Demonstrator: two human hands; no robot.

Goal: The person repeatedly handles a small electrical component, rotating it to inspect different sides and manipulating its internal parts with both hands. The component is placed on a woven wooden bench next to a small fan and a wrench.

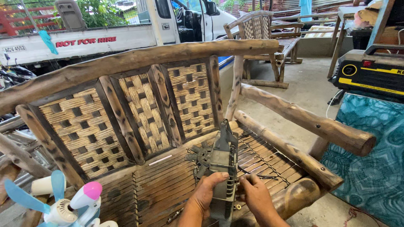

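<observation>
Head view, looking down at a wooden bench (139,63) with woven back panels and a slatted seat.

At 8 o'clock, bottom left corner: a small white fan (63,206) with blue blades and a pink cap, well apart from both hands.

On the seat slats at about 7 o'clock from frame centre lies a thin pale strip (160,160), loose, not touched.

Left hand (206,193), 6 o'clock: fingers curled around the left side of a grey motor housing (223,162), thumb lying across its front face. Closed grip, firm contact. The housing stands upright on the seat, narrow end pointing to 12 o'clock, lower end hidden between the two hands.

A dark fan wheel (201,159) sticks out from the housing's left side, just above the left thumb, at 11 o'clock from that hand. Blades free, not gripped.

Right hand (256,195), just right of the housing at 5 o'clock: fingertips pinched together at the housing's right edge. It seems to hold a thin dark wire or rod (256,173) running off toward 3 o'clock over the slats; cannot tell exactly what is pinched. Palm touches the lower right of the housing.

A small ring-like part (238,207) lies at the housing's base between the hands.

Far right, 2 o'clock: a black and yellow machine (370,73) on a teal patterned cloth (370,159), well apart from the bench seat
</observation>
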